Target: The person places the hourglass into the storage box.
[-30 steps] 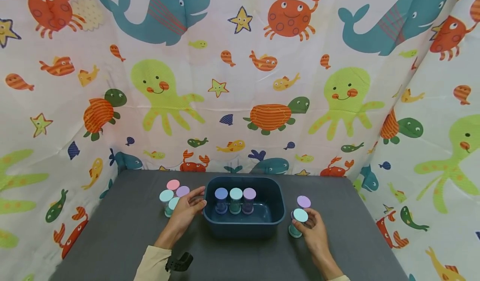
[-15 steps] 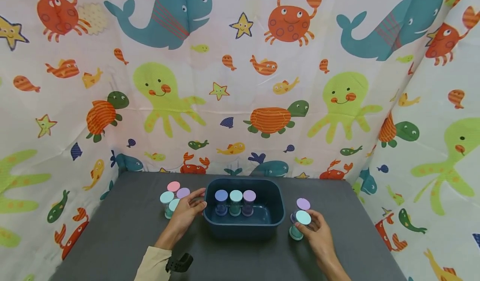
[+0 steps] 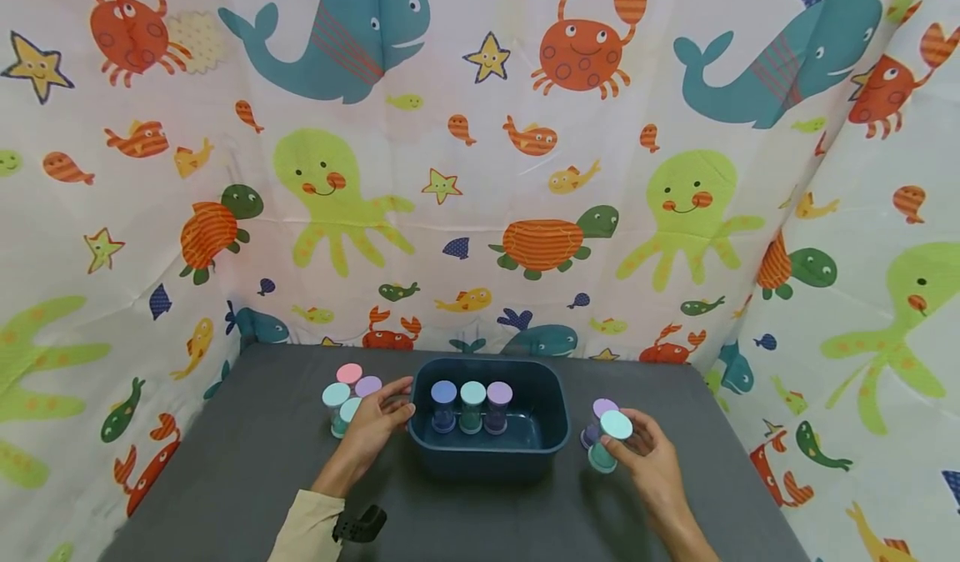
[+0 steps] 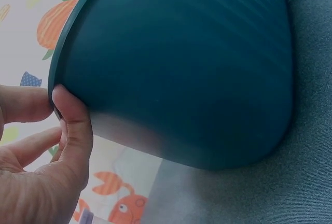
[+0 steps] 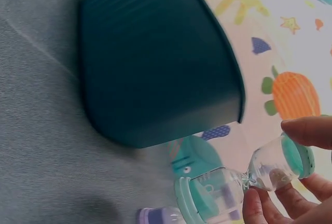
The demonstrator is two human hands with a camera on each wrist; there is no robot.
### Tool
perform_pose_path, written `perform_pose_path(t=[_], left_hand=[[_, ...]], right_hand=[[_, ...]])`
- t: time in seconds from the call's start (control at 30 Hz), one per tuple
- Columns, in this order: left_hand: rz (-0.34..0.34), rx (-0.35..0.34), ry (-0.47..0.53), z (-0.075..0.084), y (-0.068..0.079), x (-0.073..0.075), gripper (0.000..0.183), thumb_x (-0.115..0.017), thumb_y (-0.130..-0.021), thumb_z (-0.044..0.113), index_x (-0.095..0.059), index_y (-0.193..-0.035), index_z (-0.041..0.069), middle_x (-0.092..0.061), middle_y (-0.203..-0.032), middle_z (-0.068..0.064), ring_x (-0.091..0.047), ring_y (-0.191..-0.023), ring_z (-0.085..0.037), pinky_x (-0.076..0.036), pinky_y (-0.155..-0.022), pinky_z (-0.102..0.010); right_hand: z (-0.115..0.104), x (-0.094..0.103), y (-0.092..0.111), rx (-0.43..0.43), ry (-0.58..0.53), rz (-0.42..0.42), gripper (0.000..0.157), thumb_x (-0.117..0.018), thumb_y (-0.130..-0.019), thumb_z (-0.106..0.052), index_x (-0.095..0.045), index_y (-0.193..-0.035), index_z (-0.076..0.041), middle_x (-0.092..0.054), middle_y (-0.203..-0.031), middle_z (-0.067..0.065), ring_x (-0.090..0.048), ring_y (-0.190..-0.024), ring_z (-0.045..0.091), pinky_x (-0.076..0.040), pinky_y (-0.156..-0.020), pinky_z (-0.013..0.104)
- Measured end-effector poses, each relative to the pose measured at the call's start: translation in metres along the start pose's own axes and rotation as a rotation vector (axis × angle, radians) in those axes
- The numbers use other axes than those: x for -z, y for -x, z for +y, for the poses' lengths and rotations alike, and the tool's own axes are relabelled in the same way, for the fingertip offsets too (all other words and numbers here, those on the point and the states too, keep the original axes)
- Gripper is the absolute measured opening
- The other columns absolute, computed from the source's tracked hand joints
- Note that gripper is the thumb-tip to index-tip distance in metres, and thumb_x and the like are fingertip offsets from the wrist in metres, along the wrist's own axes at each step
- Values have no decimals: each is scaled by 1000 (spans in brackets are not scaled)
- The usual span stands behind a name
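Observation:
In the head view a dark blue plastic bin [image 3: 487, 464] stands mid-table. Three sand timers are upright inside it: a blue one [image 3: 443, 393], a mint one [image 3: 472, 394] and a purple one [image 3: 498, 394]. My left hand [image 3: 367, 435] pinches the bin's left rim between thumb and fingers; the left wrist view shows the thumb [image 4: 72, 117] against the outer wall. To the right of the bin, my right hand [image 3: 654, 466] grips another mint sand timer [image 3: 602, 455] near its upper end. It is slightly tilted and appears just off the table. A purple sand timer [image 3: 603, 408] stands behind it.
Several sand timers are clustered left of the bin beside my left hand, among them a pink-topped one [image 3: 348, 373], a purple one [image 3: 367, 387] and a mint one [image 3: 336, 395]. A sea-animal curtain [image 3: 480, 237] surrounds the grey table [image 3: 247, 462].
My right hand has shifted a little to the right and up with the mint sand timer, uncovering more of the purple one behind. My left hand stays on the bin's rim.

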State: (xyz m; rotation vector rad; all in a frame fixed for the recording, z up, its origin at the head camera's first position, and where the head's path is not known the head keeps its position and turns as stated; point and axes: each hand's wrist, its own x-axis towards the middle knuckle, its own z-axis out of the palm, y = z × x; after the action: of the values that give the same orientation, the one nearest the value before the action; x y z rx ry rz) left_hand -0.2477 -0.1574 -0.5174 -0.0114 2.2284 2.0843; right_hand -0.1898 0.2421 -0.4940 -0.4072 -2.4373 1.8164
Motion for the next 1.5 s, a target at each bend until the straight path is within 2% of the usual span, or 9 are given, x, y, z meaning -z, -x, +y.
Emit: perform_pose_path(t=[0.13, 0.27, 0.37, 0.57, 0.87, 1.07, 1.23, 1.33, 1.5], left_hand=[[1, -6, 15, 0, 1, 0, 48, -61, -94, 4, -51, -142, 8, -52, -140, -19, -56, -119, -34, -54, -77, -27], [3, -3, 14, -3, 2, 0, 48, -61, -94, 4, -51, -141, 7, -53, -138, -19, -57, -115, -31, -54, -77, -26], [9, 6, 17, -4, 1, 0, 48, -61, -94, 3, -52, -141, 8, -54, -137, -18, -59, -113, -30, -54, -76, -26], [9, -6, 11, -1, -2, 2, 48, -62, -94, 5, -52, -141, 10, -54, -138, -15, -59, -114, -27, -54, -78, -27], [5, -9, -23, 4, -7, 3, 48, -62, -94, 6, -52, -141, 11, -54, -139, -15, -59, -113, -25, -54, -79, -27], [-11, -7, -20, 2, -6, 4, 50, -62, -94, 6, -49, -142, 8, -52, -140, -18, -59, -115, -26, -54, -78, -26], [0, 8, -8, 0, -3, 2, 49, -63, -94, 6, -51, -142, 10, -54, -139, -16, -59, -113, -25, -54, -79, -27], [7, 12, -11, -1, -1, 1, 49, -63, -94, 6, -52, -141, 11, -54, -138, -15, -59, -112, -24, -54, -79, -27], [6, 6, -13, -2, 0, 1, 49, -63, -94, 7, -52, -141, 11, -55, -137, -15, -59, -110, -22, -54, -78, -27]], right_hand=[[-8, 5, 2, 18, -2, 3, 60, -76, -86, -25, -48, -139, -15, -56, -131, -3, -56, -100, -2, -47, -82, 16], [-14, 9, 6, 26, -3, 8, 58, -76, -86, -26, -50, -137, -16, -58, -118, -18, -57, -100, -3, -48, -82, 14], [-20, 10, 9, 33, -9, 1, 58, -76, -86, -28, -50, -137, -16, -59, -114, -22, -58, -100, -3, -49, -82, 14], [-35, 10, 11, 82, -25, -5, 61, -77, -85, -33, -52, -138, -16, -62, -117, -18, -60, -102, -1, -49, -83, 14], [-59, 2, 11, 137, -29, -23, 62, -75, -87, -34, -50, -140, -17, -56, -138, 1, -55, -116, 5, -45, -88, 10], [-70, -7, 12, 189, -54, -38, 58, -74, -88, -30, -51, -140, -18, -57, -139, 1, -53, -121, 8, -43, -98, 19], [-79, -15, 13, 237, -78, -75, 56, -73, -89, -26, -51, -139, -15, -56, -139, 2, -56, -117, 3, -45, -93, 16], [-85, -20, 13, 251, -98, -100, 54, -73, -89, -22, -51, -139, -14, -56, -140, 5, -56, -116, 2, -44, -96, 21], [-90, -31, 11, 270, -112, -139, 53, -72, -89, -15, -53, -137, -11, -57, -138, 8, -55, -120, 11, -45, -98, 33]])
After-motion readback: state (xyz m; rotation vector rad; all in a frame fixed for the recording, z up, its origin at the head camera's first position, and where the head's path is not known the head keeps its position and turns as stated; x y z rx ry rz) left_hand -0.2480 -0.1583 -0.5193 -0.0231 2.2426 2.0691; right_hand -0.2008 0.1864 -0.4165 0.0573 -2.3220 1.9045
